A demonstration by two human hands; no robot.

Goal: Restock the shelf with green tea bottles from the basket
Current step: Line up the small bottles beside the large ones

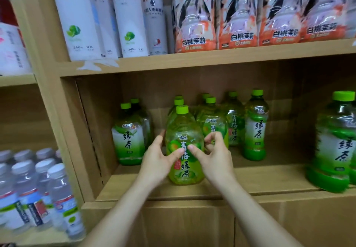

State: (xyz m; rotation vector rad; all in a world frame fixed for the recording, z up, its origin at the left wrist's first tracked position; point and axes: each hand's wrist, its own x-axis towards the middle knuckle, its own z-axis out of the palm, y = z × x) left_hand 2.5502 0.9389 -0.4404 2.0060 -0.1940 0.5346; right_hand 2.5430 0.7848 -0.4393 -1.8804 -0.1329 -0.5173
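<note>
Right at the front edge of the shelf (250, 179) a green tea bottle (184, 131) stands upright, both hands on it. The left hand (158, 158) holds its left side, fingers (160, 137) wrapped behind and thumb pressed on the label. The right hand (213, 156) lays its thumb on the label too, its other fingers curled narrow at the bottle's right flank; I cannot tell whether they truly grip. More green bottles (255, 127) stand behind and to either side. Water bottles (38, 189) fill the lower left compartment.

Right-edge green tea bottle (334, 140), blurry.
</note>
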